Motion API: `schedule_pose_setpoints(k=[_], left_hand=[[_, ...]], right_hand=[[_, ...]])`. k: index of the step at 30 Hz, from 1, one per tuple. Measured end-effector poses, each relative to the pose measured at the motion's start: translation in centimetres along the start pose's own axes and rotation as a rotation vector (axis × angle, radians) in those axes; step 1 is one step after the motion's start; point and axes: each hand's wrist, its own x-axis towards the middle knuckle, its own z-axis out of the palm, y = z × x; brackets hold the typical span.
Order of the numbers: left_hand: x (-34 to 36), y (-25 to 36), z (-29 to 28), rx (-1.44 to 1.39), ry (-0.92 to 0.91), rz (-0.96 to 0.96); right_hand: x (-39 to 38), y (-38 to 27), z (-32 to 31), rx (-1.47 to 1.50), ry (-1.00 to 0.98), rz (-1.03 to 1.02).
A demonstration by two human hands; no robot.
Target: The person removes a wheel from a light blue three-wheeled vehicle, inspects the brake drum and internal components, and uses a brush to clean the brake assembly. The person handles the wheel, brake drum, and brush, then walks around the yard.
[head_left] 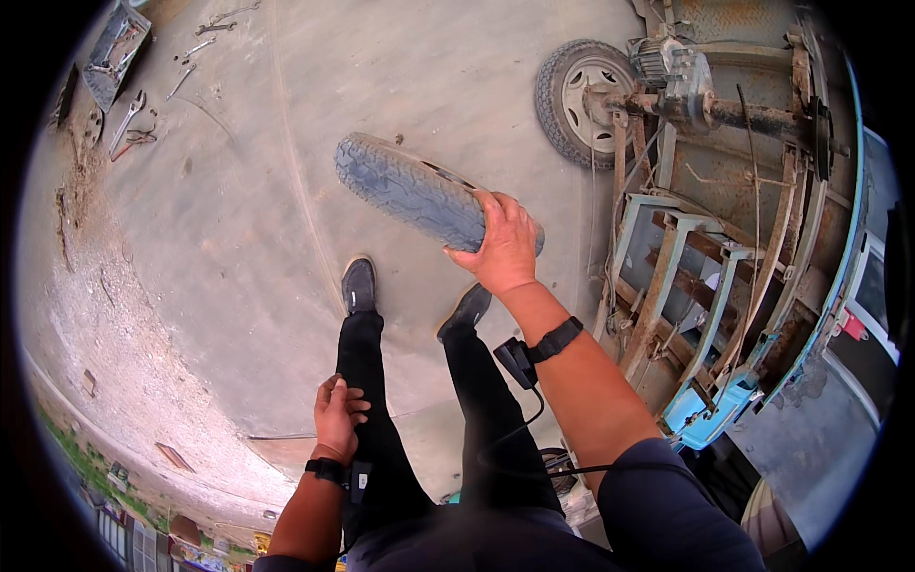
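Observation:
My right hand (500, 240) grips a wheel (405, 195) by its black, treaded tyre, thumb on the tread and fingers over the far side edge. The wheel stands on edge in front of my feet, its tread turned toward me. Only a sliver of its inner side shows, so the hub is hidden. Beside my left thigh hangs my left hand (340, 415), its fingers loosely bent and apart, with nothing seen in it.
A vehicle frame (686, 229) lies tipped at the right, its axle (753, 114) bearing another wheel (583, 103). Far left, a grey toolbox (118, 55), an adjustable wrench (127, 124) and several spanners (198, 48) lie on the concrete. Pale gravel (133, 353) borders it at the left.

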Motion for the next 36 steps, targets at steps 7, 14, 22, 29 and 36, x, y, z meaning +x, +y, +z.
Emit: schedule_pose_setpoints(k=[7,14,22,29,36], left_hand=[[0.2,0.3,-0.5,0.032,-0.004,0.024],[0.5,0.3,-0.8,0.052,-0.010,0.042],[1.0,0.1,-0.9,0.051,0.031,0.036],[1.5,0.3,-0.6,0.091,0.031,0.036],[1.4,0.6,-0.6,0.087,0.054,0.033]], right_hand=[[0.7,-0.5,-0.7,-0.001,-0.043,0.035],[1.1,-0.7,-1.0,0.002,-0.068,0.060],[0.9,-1.2,-1.7,0.045,-0.109,0.063],[0.3,-0.8,-1.7,0.040,-0.103,0.052],[0.4,-1.1,-2.1,0.033,-0.153,0.050]])
